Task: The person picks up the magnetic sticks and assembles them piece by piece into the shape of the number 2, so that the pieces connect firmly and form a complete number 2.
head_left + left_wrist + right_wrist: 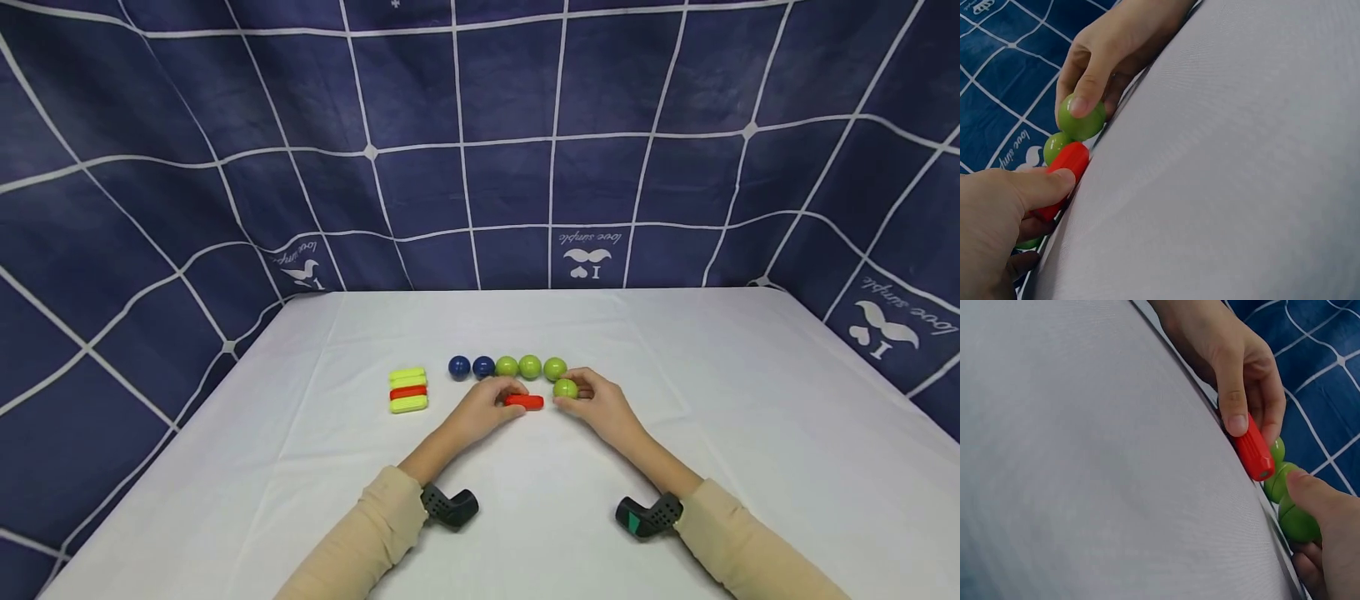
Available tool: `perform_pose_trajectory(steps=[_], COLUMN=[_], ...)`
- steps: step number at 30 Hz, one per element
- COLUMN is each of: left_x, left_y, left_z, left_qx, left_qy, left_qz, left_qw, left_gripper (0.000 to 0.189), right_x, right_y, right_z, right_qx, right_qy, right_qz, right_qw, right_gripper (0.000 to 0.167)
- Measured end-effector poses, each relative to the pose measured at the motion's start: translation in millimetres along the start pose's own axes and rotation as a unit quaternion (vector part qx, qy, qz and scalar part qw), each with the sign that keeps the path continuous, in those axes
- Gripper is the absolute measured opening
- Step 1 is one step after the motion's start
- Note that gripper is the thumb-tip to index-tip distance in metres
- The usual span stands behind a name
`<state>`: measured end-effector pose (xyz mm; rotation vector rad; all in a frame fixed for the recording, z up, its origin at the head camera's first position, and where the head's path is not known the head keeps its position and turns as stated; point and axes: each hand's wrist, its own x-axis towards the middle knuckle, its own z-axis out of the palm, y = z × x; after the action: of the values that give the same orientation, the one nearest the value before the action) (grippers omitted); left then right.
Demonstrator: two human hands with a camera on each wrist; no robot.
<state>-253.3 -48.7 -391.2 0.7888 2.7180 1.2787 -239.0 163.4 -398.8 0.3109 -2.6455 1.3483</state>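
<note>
My left hand (483, 407) pinches a small red plastic bar (525, 402) between thumb and fingers, in the middle of the white table. Close by on the right, my right hand (602, 407) grips a green ball (566, 389) with thumb and fingertips. Just behind both hands runs a row of balls: two dark blue, one of them a blue ball (459, 367) at the left end, then several green, including a green ball (530, 367). From the right wrist view, the red bar (1252, 450) has rounded edges and a small dark spot on its end.
Left of my hands lies a stack-like row of bars, with a yellow-green bar (408, 404) in front and a red bar (408, 392) among them. The white tablecloth (525, 517) spreads around. A navy checked curtain (510, 183) rises behind the table's far edge.
</note>
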Motion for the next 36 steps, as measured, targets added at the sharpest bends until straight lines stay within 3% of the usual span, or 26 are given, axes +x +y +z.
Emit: perform_pose_trajectory(steps=[6, 11, 20, 25, 32, 36], left_x=[-1.0, -2.1, -2.8, -1.9, -0.5, -0.3], left_y=[-2.0, -1.7, -1.9, -2.0, -3.1, -5.9], left_z=[-0.4, -2.4, -1.9, -1.5, -6.0, -15.5], left_qx=[0.06, 0.091, 0.059, 0.055, 0.041, 0.036], left_qy=[0.02, 0.025, 0.013, 0.022, 0.053, 0.106], left_qz=[0.01, 0.005, 0.014, 0.015, 0.019, 0.03], left_qw=[0.998, 0.9955, 0.9981, 0.9981, 0.9976, 0.9933], left_gripper=[0.023, 0.024, 0.025, 0.025, 0.026, 0.021], right_x=[0.9, 3.3, 0.3, 0.6, 1.5, 1.4], right_y=[1, -2, -3, -3, -6, -6], right_z=[2, 3, 3, 3, 1, 1], right_qx=[-0.033, -0.019, -0.03, -0.026, -0.009, -0.012], right_qy=[-0.032, -0.056, -0.059, -0.063, -0.066, -0.066], right_qz=[-0.052, -0.059, -0.056, -0.058, -0.042, -0.031], right_qw=[0.9976, 0.9965, 0.9963, 0.996, 0.9969, 0.9973], right_gripper=[0.043, 0.043, 0.045, 0.044, 0.04, 0.04])
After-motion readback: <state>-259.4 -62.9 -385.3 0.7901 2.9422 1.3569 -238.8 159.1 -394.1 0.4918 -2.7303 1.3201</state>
